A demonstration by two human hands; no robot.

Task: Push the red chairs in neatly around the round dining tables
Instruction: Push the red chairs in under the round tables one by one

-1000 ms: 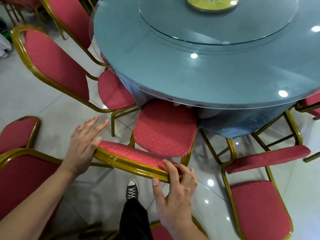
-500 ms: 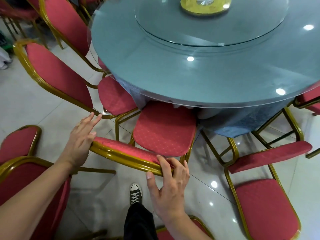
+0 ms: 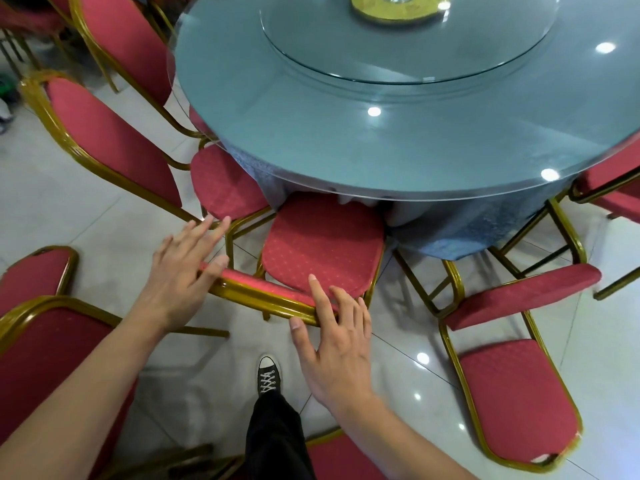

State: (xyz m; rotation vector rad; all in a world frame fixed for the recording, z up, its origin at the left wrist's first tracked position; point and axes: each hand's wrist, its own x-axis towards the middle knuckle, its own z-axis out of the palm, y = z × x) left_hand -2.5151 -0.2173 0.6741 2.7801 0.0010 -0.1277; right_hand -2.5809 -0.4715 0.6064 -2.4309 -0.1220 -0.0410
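Observation:
A red chair with a gold frame stands in front of me, its seat (image 3: 322,244) partly under the rim of the round glass-topped table (image 3: 346,140). Its backrest top (image 3: 263,292) runs between my hands. My left hand (image 3: 180,275) lies flat on the backrest's left corner, fingers straight and spread. At the right end, my right hand (image 3: 336,344) rests with its thumb on the gold rail and its splayed fingers reaching over the top. Neither hand is closed around the rail.
A second red chair (image 3: 110,140) stands tucked in at the left. To the right, another chair (image 3: 516,393) stands away from the table, with its seat facing away from it. More red chairs (image 3: 38,348) crowd my left side. My shoe (image 3: 268,375) is on the tiled floor.
The chair has slid a little further under the table edge. My right hand's fingers have loosened from a curl over the rail to a flatter spread.

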